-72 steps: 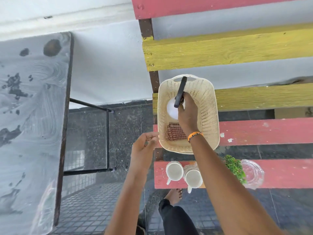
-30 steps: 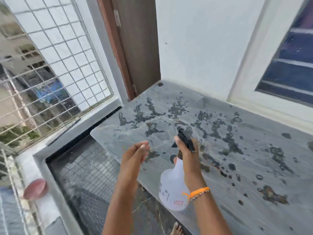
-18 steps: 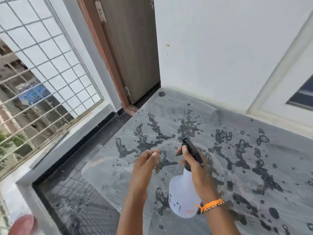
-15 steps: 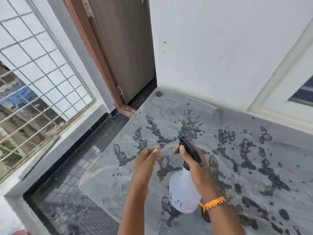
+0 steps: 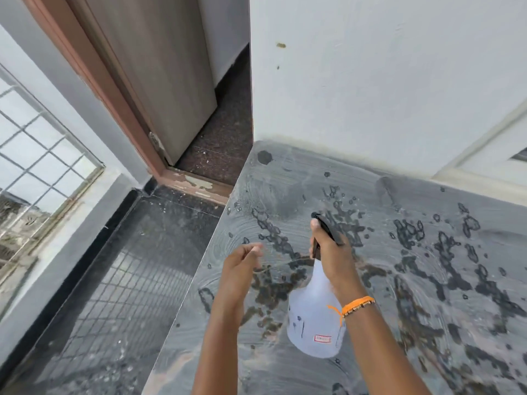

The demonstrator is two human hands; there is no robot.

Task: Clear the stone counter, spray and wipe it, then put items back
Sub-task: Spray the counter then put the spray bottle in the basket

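While right hand (image 5: pixel 332 259) clamped round spray bottle (image 5: pixel 313 317) above wet bench (image 5: pixel 427 280) near its left edge, left hand (image 5: pixel 242 265) loose, empty; best sweeping mist evenly toward dry far corner

I can read no text anywhere. The only label I see is a small white sticker with a red border (image 5: pixel 322 338) low on the spray bottle (image 5: pixel 313 320), lower centre of the frame, and its print is too blurred to read.
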